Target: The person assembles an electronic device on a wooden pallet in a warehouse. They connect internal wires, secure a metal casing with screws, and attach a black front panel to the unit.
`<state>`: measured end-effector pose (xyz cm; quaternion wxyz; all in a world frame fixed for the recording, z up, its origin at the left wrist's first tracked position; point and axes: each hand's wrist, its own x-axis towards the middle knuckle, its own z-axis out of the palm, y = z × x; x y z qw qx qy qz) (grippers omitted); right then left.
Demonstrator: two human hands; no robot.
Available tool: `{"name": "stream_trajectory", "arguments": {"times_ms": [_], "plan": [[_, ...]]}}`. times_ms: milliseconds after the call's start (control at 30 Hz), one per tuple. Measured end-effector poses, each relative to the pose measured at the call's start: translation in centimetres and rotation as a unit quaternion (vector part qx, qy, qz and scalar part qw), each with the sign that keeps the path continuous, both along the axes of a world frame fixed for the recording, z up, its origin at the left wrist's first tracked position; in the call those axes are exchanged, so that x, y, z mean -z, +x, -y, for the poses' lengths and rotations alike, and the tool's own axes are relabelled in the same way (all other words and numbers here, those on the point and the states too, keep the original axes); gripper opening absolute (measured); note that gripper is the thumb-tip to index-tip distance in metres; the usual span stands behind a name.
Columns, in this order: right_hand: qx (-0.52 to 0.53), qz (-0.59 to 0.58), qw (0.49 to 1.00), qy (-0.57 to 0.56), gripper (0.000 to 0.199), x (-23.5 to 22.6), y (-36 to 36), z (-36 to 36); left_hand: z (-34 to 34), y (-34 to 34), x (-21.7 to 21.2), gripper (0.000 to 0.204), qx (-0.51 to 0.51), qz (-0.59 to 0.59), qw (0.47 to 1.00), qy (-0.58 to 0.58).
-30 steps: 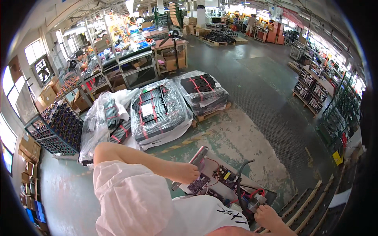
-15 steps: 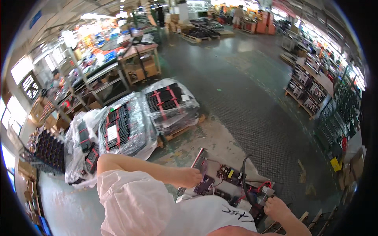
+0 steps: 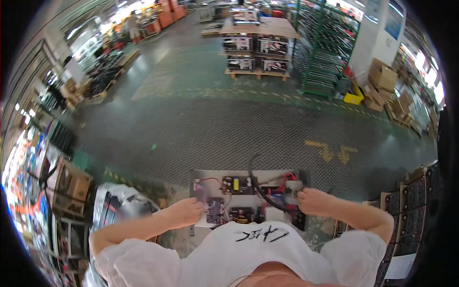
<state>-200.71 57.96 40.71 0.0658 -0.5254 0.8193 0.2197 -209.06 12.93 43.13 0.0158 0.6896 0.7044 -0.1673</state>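
Observation:
In front of my body is a flat grey metal chassis [image 3: 206, 174] with electronics mounted on it. My left hand [image 3: 191, 211] is closed on its left edge and my right hand [image 3: 313, 202] on its right edge, by a whitish block. The chassis carries a power board [image 3: 235, 185] with a yellow part, a dark circuit board [image 3: 215, 211] near my left hand, and a black board [image 3: 242, 215] close to my shirt. A thick black cable [image 3: 252, 178] arches over it, its loose end pointing away from me. Red wires [image 3: 287, 179] bunch at the right. My shirt hides the near edge.
Patterned dark floor [image 3: 210, 124] with yellow markings stretches ahead. Beyond it stand stacked units on a pallet [image 3: 257, 52], a green rack [image 3: 322, 52], a yellow bin [image 3: 354, 95] and cardboard boxes [image 3: 382, 76]. A plastic-wrapped stack [image 3: 107, 210] is at left; dark racks [image 3: 411, 205] are at right.
My view has swung right: the wrapped stacks slid to the lower left, and the stacked units and green rack came to the middle. Both hands still hold the chassis, which now sits squarely before me.

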Motion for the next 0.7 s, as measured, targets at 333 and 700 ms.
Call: {"name": "stream_trajectory", "arguments": {"times_ms": [333,700], "plan": [[-0.063,0.002,0.998,0.020,0.010,-2.3,-33.5,-9.2,-9.5,-24.7,0.1,0.012,-0.085,0.072,0.993,-0.026],[0.020,0.018,1.000,0.002,0.008,1.2,-62.0,-24.1,-24.7,-63.0,1.4,0.012,0.031,0.077,0.995,-0.063]]}}
